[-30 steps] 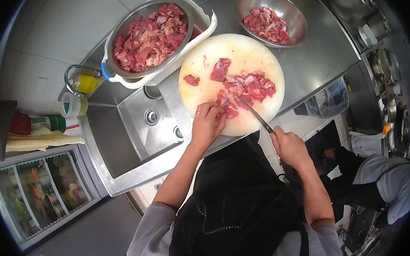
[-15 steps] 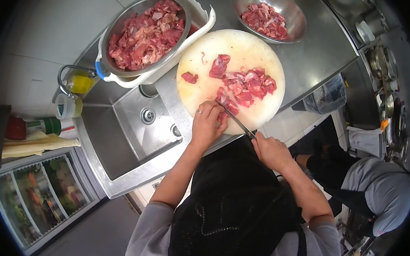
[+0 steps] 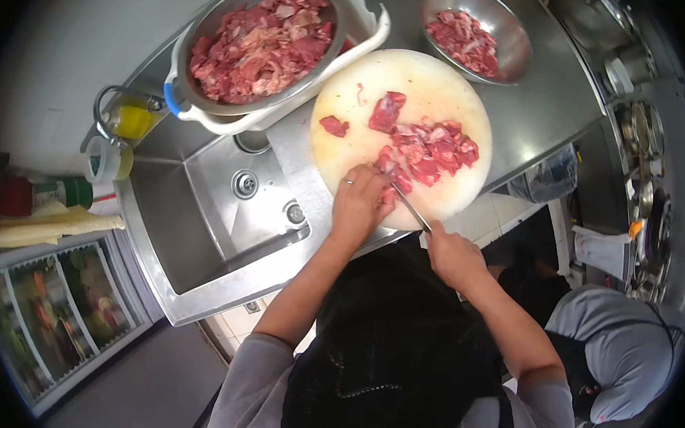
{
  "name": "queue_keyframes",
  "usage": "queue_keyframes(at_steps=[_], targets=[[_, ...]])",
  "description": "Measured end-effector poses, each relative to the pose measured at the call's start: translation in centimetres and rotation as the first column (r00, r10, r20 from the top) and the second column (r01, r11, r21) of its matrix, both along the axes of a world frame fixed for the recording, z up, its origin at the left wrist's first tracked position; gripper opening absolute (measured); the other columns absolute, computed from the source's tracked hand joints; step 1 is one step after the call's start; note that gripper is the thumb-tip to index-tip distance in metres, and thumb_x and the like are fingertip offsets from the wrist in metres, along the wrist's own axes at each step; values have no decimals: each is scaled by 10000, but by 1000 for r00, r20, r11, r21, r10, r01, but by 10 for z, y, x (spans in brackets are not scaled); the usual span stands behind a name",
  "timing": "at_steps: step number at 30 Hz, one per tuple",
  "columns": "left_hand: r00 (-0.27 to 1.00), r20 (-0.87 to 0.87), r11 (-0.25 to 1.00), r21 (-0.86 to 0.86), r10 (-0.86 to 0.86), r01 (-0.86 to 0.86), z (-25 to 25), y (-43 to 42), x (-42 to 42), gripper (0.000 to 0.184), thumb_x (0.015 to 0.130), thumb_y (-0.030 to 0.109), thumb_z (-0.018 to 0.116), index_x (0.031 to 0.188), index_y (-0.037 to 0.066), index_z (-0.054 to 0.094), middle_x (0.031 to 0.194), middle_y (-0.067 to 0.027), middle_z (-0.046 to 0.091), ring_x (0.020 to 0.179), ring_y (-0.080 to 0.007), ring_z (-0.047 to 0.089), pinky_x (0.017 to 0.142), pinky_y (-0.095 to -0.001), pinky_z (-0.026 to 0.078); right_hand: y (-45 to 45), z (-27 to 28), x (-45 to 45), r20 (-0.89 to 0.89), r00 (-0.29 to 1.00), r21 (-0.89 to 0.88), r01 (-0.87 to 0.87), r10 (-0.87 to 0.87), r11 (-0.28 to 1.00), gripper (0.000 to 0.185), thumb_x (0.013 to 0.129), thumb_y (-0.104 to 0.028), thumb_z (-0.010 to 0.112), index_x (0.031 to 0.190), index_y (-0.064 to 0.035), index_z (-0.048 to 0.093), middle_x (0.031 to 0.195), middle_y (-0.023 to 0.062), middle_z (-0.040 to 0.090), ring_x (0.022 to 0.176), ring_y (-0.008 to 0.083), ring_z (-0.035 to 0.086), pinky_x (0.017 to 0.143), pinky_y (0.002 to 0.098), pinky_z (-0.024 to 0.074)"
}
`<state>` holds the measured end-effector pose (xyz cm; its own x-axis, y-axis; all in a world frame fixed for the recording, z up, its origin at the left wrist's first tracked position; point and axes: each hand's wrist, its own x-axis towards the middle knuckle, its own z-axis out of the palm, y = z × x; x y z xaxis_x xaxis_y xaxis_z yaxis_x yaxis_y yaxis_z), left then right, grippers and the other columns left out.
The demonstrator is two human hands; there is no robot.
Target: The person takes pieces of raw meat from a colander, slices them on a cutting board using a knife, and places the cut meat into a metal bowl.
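A round white cutting board (image 3: 437, 82) carries a pile of cut raw meat (image 3: 433, 150), a larger chunk (image 3: 387, 111) and a small scrap (image 3: 334, 126) off to the left. Near the board's front edge, my left hand (image 3: 361, 203) presses a piece of meat (image 3: 388, 201) down with curled fingers, which partly hide it. My right hand (image 3: 454, 256) is closed around the handle of a knife (image 3: 411, 206). Its blade points up and left, its tip end close beside my left fingertips and the meat.
A metal bowl heaped with meat (image 3: 266, 48) rests in a white tub (image 3: 369, 31) at the back left. Another metal bowl (image 3: 513, 48) with cut meat stands behind the board. A sink (image 3: 209, 214) lies left. A person in grey (image 3: 625, 341) bends at the right.
The camera view has shifted, so the board and bowls sit a little farther right. Both hands keep their holds, and the knife remains beside the left fingertips.
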<state>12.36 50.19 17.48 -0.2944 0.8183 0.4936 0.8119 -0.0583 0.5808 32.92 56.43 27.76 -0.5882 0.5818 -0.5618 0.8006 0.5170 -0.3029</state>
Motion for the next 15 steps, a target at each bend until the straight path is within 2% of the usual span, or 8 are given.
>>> queue_keyframes(at_steps=[3,5,9,11,12,15], targets=[[1000,-5,1000,-7,9,-9,1,-3,-1,335,759,42,846,1051,62,684,1100,-121,676,1121,-373,666,990,-469,556,2,-10,-10,27,999,38,-30,29,999,218,1098,-186,500,1206,-11,575,921,312,765,886,524,769,786,650,599],[1000,-1,998,-60,12,-12,0,-4,0,314,778,79,832,1056,58,689,1126,-132,688,1166,-364,671,961,-474,561,12,-33,-28,-86,996,88,-27,34,996,240,1131,-231,472,1217,-29,568,910,304,767,884,529,766,798,655,593],[1000,4,1000,-17,3,-3,-3,-2,2,317,778,81,834,1061,65,690,1116,-128,691,1147,-365,672,962,-480,556,0,-5,-3,-68,997,39,23,-21,999,239,1123,-217,477,1219,-19,571,925,292,772,898,529,765,827,648,592],[1000,18,1000,-11,3,-3,-2,-2,6,314,759,37,853,1019,68,679,1083,-116,685,1123,-365,669,975,-467,555,-3,12,8,102,995,-26,27,-24,999,227,1111,-203,488,1216,-21,574,960,293,774,914,526,764,855,635,591],[1000,21,1000,-13,-6,7,-2,-3,6,314,759,37,853,1019,68,679,1083,-116,685,1123,-365,669,975,-467,555,-1,5,5,105,994,-27,36,-33,999,227,1111,-203,488,1216,-21,574,960,293,774,914,526,764,855,635,591],[1000,10,1000,-13,17,-17,-3,-1,6,315,755,22,854,1010,76,675,1066,-105,685,1115,-361,673,958,-466,553,10,-14,-6,-20,1000,11,-11,11,1000,228,1110,-214,500,1213,-24,570,959,292,773,914,526,763,865,640,587]])
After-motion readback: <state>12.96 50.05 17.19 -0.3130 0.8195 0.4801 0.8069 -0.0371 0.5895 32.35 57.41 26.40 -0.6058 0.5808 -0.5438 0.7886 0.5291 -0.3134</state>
